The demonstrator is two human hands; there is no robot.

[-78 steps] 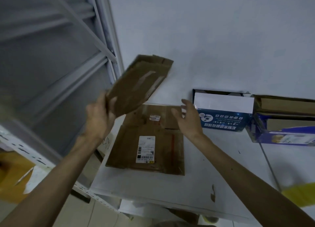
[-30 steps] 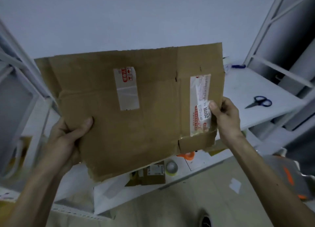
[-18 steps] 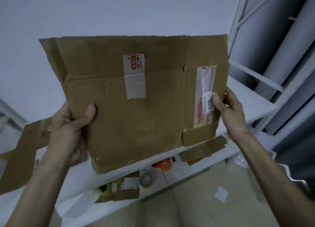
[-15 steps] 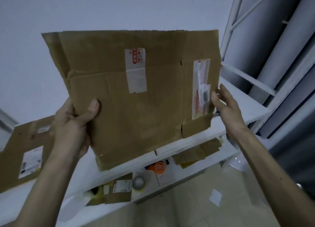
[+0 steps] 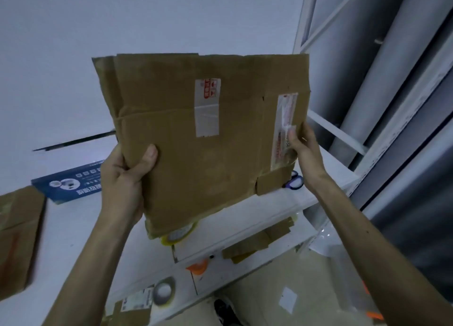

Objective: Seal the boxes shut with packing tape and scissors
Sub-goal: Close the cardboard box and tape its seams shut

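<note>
The flattened box (image 5: 208, 142) is held upright above the desk (image 5: 73, 227). The left hand (image 5: 125, 178) grips its lower left edge, thumb on the front face; the right hand (image 5: 304, 151) pinches the right edge at the old label (image 5: 284, 119). Push both edges inward to square it — fold along existing creases only. The tape roll (image 5: 177, 235) and scissors (image 5: 295, 181) lie on the desk behind it, partly hidden.

Brown flattened box (image 5: 196, 142), red-printed white tape strip (image 5: 207, 107); blue carton (image 5: 71, 182); yellow-rimmed tape roll (image 5: 179, 233).
</note>
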